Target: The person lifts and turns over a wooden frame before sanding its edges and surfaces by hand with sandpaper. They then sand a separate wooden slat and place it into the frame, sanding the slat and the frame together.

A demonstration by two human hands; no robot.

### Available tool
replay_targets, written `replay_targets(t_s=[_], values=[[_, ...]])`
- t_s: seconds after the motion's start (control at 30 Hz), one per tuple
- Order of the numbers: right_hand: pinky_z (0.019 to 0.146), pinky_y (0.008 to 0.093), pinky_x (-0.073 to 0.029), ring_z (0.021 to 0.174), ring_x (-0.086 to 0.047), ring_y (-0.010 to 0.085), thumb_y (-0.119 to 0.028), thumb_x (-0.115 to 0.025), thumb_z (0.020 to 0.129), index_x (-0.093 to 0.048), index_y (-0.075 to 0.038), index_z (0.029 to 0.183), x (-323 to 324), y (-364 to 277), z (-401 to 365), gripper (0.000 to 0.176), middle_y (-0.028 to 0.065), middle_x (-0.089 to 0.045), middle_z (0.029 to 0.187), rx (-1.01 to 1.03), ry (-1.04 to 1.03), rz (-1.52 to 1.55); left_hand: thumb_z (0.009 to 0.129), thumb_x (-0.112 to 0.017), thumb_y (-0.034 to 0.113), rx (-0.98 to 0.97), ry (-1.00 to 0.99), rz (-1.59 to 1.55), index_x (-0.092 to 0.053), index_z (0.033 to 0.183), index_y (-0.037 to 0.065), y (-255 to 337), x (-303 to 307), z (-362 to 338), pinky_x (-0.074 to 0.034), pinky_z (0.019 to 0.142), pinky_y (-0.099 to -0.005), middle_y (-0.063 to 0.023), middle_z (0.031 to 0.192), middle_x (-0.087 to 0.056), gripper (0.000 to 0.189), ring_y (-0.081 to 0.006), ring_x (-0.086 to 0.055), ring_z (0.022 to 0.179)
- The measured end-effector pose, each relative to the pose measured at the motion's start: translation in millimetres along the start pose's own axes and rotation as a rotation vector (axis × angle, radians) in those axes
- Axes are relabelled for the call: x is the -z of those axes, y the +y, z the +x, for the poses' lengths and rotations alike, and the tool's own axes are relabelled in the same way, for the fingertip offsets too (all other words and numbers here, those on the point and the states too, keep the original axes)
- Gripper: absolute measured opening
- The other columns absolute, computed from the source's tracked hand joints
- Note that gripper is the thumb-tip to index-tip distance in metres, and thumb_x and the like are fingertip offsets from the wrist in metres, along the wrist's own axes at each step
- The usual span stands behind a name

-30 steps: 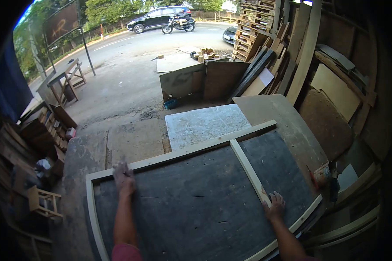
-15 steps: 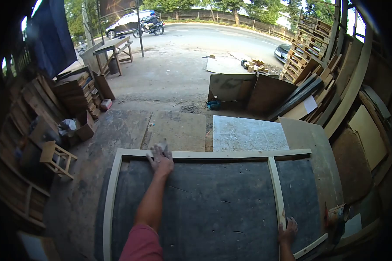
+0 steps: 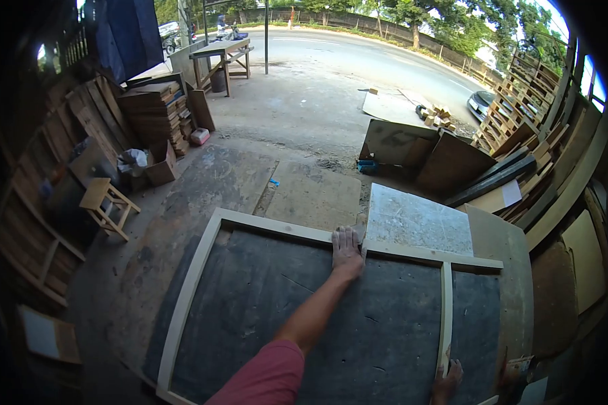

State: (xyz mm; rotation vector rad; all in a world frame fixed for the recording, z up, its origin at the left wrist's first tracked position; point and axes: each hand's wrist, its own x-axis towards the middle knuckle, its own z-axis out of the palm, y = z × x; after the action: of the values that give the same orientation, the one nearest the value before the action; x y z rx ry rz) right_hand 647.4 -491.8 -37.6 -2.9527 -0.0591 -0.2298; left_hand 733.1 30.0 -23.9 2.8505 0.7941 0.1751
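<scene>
A pale wooden frame (image 3: 277, 227) with a crossbar near its right end lies on a dark, scratched board (image 3: 317, 307). My left hand (image 3: 346, 251) reaches across to the far rail, dusty fingers together over the wood. Between the fingers and thumb is a small grey flat piece (image 3: 361, 226), mostly hidden, resembling sandpaper. Low on the right, my right hand (image 3: 447, 381) is wrapped round the frame's crossbar (image 3: 446, 307), partly cut off by the view's lower edge.
Beyond the frame lies a white-stained panel (image 3: 419, 219). A small wooden stool (image 3: 108, 206) and stacked boards (image 3: 155, 115) stand left. Leaning planks (image 3: 554, 169) and pallets (image 3: 520, 98) line the right side. A work table (image 3: 221, 48) stands near the road.
My left hand has slid rightward along the far rail. My right hand stays on the crossbar. The view has turned left, and the frame now appears more tilted.
</scene>
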Motion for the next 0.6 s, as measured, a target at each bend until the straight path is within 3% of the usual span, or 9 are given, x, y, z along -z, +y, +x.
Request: replay_targets(t_s=[0.1,0.13,0.17,0.27,0.33,0.4,0.43,0.53,0.6], values=[[0.109,0.0528,-0.041,0.130,-0.050,0.0409,-0.056,-0.053,0.097,-0.056,-0.010,0.139,14,1,-4,0.063,0.0196,-0.058,0.139,0.172,0.036,0.017,0.105,-0.030,0.044,0.019,0.022,-0.262,-0.023,0.159,0.002,-70,8,3,-0.006,0.127,-0.0479,-0.0185,0.167,-0.020,0.069,-0.0360,-0.014,0.155],[0.109,0.0528,-0.041,0.130,-0.050,0.0409,-0.056,-0.053,0.097,-0.056,-0.010,0.139,14,0,-6,0.063,0.0196,-0.058,0.139,0.161,0.032,0.027,0.106,-0.030,0.043,0.081,0.079,-0.061,-0.022,0.160,0.004,-111,16,0,-0.011,0.127,-0.0465,-0.0174,0.166,-0.023,0.067,-0.0353,-0.020,0.153],[0.109,0.0520,-0.041,0.130,-0.051,0.0400,-0.058,-0.053,0.097,-0.058,-0.010,0.137,14,-1,-6,0.063,0.0190,-0.058,0.138,0.159,0.042,0.013,0.106,-0.032,0.039,0.164,0.247,-0.100,-0.023,0.158,-0.001,-155,21,-4,-0.009,0.126,-0.0478,-0.0188,0.164,-0.027,0.066,-0.0350,-0.019,0.154],[0.109,0.0522,-0.040,0.131,-0.050,0.0396,-0.060,-0.052,0.097,-0.057,-0.010,0.137,12,-5,1,0.064,0.0190,-0.057,0.139,0.138,0.044,-0.003,0.107,-0.029,0.040,0.480,0.092,0.069,-0.015,0.160,0.000,-252,48,-2,-0.005,0.126,-0.0505,-0.0168,0.168,-0.016,0.068,-0.0363,-0.010,0.156],[0.109,0.0532,-0.039,0.132,-0.049,0.0401,-0.060,-0.051,0.097,-0.056,-0.009,0.138,9,0,-5,0.066,0.0197,-0.056,0.141,0.132,0.028,-0.012,0.106,-0.030,0.041,0.549,0.073,0.111,-0.015,0.160,0.000,-208,54,1,-0.003,0.126,-0.0514,-0.0167,0.168,-0.016,0.069,-0.0368,-0.007,0.156],[0.110,0.0537,-0.035,0.133,-0.046,0.0403,-0.043,-0.057,0.094,-0.058,-0.002,0.129,-4,2,-1,0.054,0.0210,-0.053,0.140,0.029,0.027,-0.021,0.105,-0.031,0.044,0.291,0.158,0.024,-0.018,0.160,0.000,-123,21,8,-0.002,0.126,-0.0518,-0.0179,0.167,-0.018,0.071,-0.0372,-0.007,0.156],[0.110,0.0537,-0.035,0.133,-0.046,0.0403,-0.043,-0.057,0.094,-0.058,-0.002,0.129,-3,2,-1,0.054,0.0210,-0.053,0.140,0.023,0.033,-0.031,0.104,-0.032,0.048,0.148,0.061,-0.032,-0.020,0.159,0.000,-69,16,5,-0.001,0.126,-0.0516,-0.0188,0.166,-0.019,0.074,-0.0377,-0.007,0.156],[0.110,0.0531,-0.035,0.132,-0.046,0.0402,-0.047,-0.058,0.094,-0.059,0.001,0.126,-1,3,-1,0.058,0.0221,-0.053,0.140,0.034,0.037,0.016,0.104,-0.034,0.055,-0.155,0.076,-0.164,-0.028,0.156,0.000,66,-32,14,-0.002,0.125,-0.0552,-0.0179,0.167,-0.018,0.077,-0.0382,-0.009,0.155],[0.110,0.0541,-0.035,0.132,-0.046,0.0407,-0.048,-0.059,0.093,-0.060,0.000,0.126,-7,9,-2,0.058,0.0223,-0.053,0.139,0.061,0.049,0.036,0.105,-0.032,0.053,-0.265,-0.004,-0.158,-0.029,0.156,0.000,92,-24,16,-0.003,0.126,-0.0534,-0.0179,0.167,-0.019,0.074,-0.0371,-0.009,0.156]])
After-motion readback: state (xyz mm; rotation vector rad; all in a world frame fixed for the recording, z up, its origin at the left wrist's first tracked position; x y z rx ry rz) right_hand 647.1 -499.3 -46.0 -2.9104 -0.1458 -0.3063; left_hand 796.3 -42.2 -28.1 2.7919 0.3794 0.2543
